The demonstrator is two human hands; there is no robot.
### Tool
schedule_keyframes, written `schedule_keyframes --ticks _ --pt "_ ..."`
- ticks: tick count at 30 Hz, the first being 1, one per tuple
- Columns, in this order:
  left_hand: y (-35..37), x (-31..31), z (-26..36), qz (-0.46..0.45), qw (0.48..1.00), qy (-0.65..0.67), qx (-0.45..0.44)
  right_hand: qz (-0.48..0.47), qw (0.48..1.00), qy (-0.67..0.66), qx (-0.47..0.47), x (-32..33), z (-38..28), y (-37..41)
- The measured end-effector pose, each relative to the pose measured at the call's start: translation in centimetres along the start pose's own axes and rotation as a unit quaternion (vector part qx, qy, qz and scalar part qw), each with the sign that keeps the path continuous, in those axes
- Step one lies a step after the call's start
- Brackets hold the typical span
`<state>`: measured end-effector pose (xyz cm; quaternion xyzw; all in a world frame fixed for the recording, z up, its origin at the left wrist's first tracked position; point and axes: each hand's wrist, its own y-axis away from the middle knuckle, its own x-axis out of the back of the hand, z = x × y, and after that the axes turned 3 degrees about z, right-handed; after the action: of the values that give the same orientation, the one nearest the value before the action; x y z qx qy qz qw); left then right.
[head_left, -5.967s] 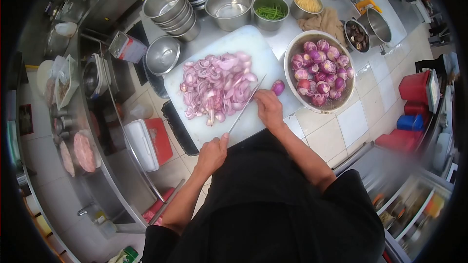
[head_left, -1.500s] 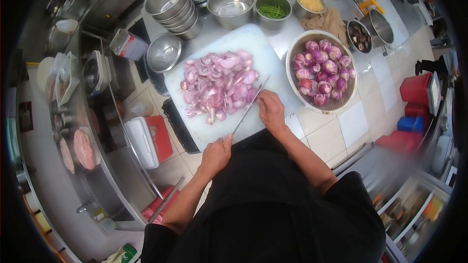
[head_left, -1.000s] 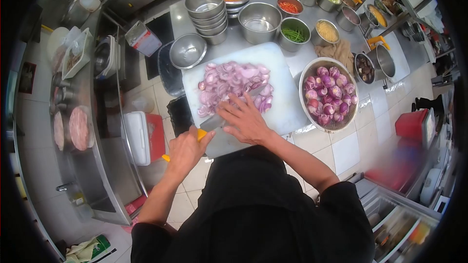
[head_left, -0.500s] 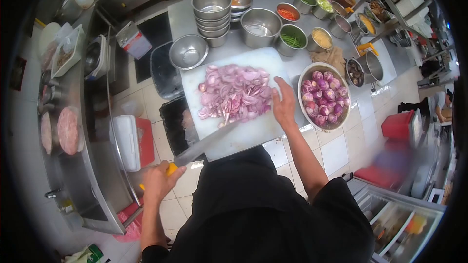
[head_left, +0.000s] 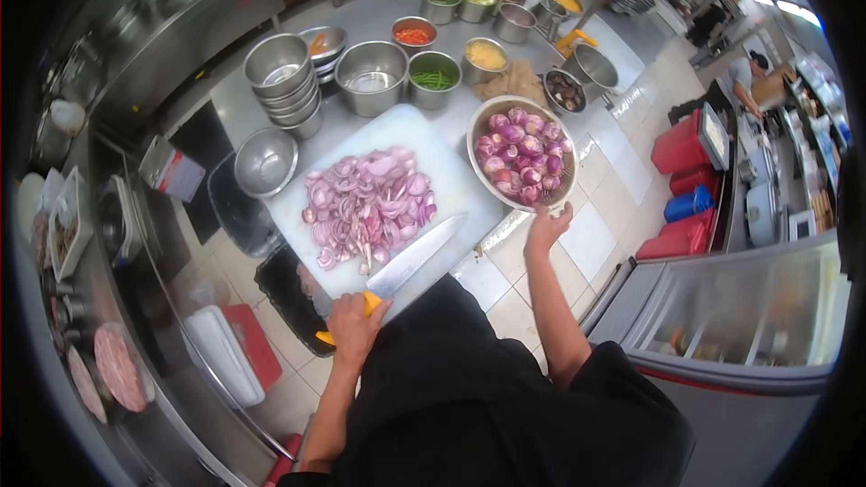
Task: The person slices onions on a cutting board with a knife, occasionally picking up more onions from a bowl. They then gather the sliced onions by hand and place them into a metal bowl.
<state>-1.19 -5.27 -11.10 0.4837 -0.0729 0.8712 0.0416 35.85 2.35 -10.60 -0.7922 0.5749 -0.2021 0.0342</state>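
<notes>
My left hand is closed round the yellow handle of a large knife. The blade lies flat over the near part of a white cutting board, beside a heap of sliced purple onions. My right hand is at the near rim of a metal bowl that holds several whole peeled purple onions. Its thumb and a finger are apart at the rim; the other fingers are partly hidden.
Stacked metal bowls, an empty bowl and a pot stand behind the board. Pots of green pieces, red pieces and yellow pieces stand farther right. A person is at the far right.
The view has turned right. My right hand has left the sliced onions and moved to the rim of the bowl of whole onions. The knife has come farther over the board.
</notes>
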Motion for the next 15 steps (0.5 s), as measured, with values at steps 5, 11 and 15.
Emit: schedule_keyframes --ticks 5,11,15 --pt "-0.6 -1.0 0.5 0.037 0.999 0.015 -0.028 -0.212 0.831 -0.233 -0.458 0.8 2.3 -6.6" --pt "-0.6 -1.2 0.5 0.058 0.998 0.009 -0.025 -0.239 0.84 -0.211 -0.439 0.5 5.0 -8.7" --pt "-0.2 -0.8 1.2 0.047 0.998 -0.025 0.02 -0.162 0.84 -0.269 -0.443 4.4 5.1 -8.2"
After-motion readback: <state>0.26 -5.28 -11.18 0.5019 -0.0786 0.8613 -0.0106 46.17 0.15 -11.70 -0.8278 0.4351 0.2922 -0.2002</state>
